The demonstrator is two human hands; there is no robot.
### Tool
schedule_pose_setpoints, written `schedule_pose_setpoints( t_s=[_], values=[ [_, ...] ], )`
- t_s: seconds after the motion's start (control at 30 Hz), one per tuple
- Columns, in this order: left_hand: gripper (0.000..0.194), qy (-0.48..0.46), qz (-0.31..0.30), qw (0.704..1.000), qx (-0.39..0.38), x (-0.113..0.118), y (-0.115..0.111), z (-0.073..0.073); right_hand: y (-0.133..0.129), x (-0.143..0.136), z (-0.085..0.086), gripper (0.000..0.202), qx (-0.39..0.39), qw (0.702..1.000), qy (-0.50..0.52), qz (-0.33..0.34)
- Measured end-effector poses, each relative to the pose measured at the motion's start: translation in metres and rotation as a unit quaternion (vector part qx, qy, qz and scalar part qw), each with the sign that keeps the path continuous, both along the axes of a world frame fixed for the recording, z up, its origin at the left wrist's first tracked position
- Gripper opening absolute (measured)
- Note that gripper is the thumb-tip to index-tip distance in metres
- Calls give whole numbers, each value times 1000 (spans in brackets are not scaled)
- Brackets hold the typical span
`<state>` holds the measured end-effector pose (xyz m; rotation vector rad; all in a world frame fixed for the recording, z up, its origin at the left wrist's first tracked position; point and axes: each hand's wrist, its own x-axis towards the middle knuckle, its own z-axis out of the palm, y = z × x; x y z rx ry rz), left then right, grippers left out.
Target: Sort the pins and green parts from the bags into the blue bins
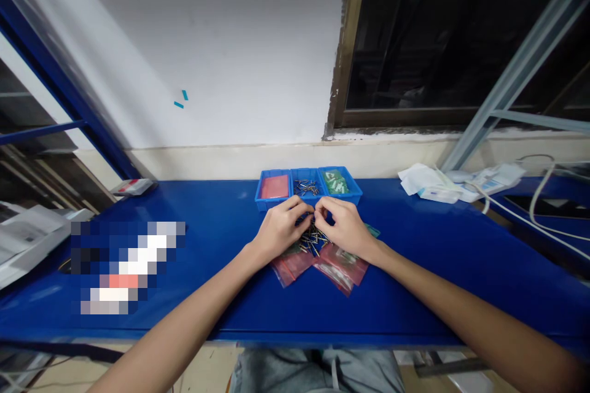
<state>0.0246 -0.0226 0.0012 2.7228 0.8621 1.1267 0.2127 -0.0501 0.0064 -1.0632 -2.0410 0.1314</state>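
Observation:
My left hand (282, 227) and my right hand (343, 226) meet fingertip to fingertip above a loose pile of small metal pins or screws (314, 239). The fingers of both are pinched together, and whatever sits between them is too small to make out. Under and in front of the pile lie pink zip bags (291, 267), with more pink bags (340, 267) beneath my right hand. Just beyond my fingers stand blue bins in a row. The left bin holds a pink stack (275, 186), the middle one small metal pieces (306, 187), the right one green bags (335, 182).
The blue table (221, 215) runs along a wall. White papers and plastic packets (428, 183) lie at the back right, near white cables (530, 221). A pixelated patch hides something at the left. A small box (133, 186) rests at the back left, with white papers (27, 242) nearer.

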Motion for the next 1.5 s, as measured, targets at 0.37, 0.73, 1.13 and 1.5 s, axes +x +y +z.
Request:
schedule_pose_setpoints(
  t_s=[0.37,0.73,1.13,1.5],
  values=[
    [9,-89,-8,996,6,3,0,0,8,3,-4,12,-16,1000,7,-3],
    [21,-125,68,990,23,-7,8,6,57,17,19,23,66,979,-168,-93],
    [22,69,37,997,8,-17,18,7,18,23,3,14,-62,986,-153,-22],
    [26,204,-3,979,-3,-22,23,7,19,16,-16,12,-55,978,-199,-25]
  ],
)
